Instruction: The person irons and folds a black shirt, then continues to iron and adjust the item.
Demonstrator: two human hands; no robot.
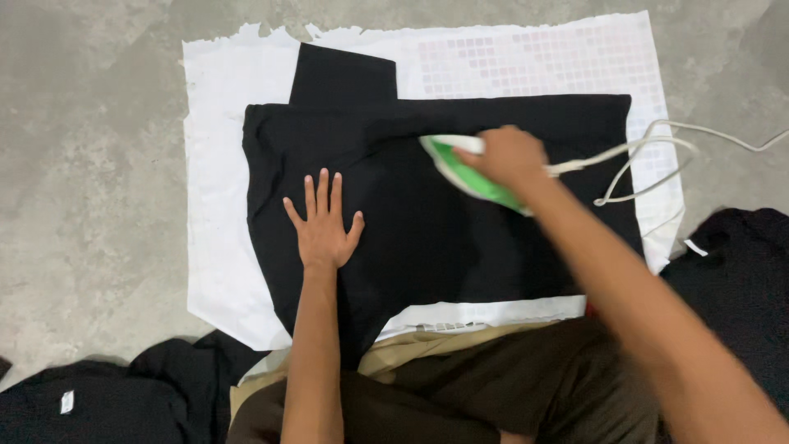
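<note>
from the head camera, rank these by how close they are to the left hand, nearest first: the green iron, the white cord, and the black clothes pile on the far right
Measured from the left hand, spread flat on the black garment:
1. Green iron, just right, under the right hand.
2. White cord, farther right, trailing from the iron.
3. Black clothes pile, at the right edge.

1. Single view only, from a camera worn on the head, so no second view to share any part of the scene.
2. Looks almost straight down at the concrete floor (pixel 90 164), tipped slightly forward toward the far side.
3. Sits close, within arm's reach: both forearms enter from the near edge, left hand (pixel 322 226) left of centre, right hand (pixel 509 156) right of centre and blurred.
4. Takes in the whole white sheet (pixel 218 164) spread on the floor, centred in the frame, far edge near the top.
5. Catches the wearer's own lap at the near edge, with dark clothes at the near left and right corners.
</note>
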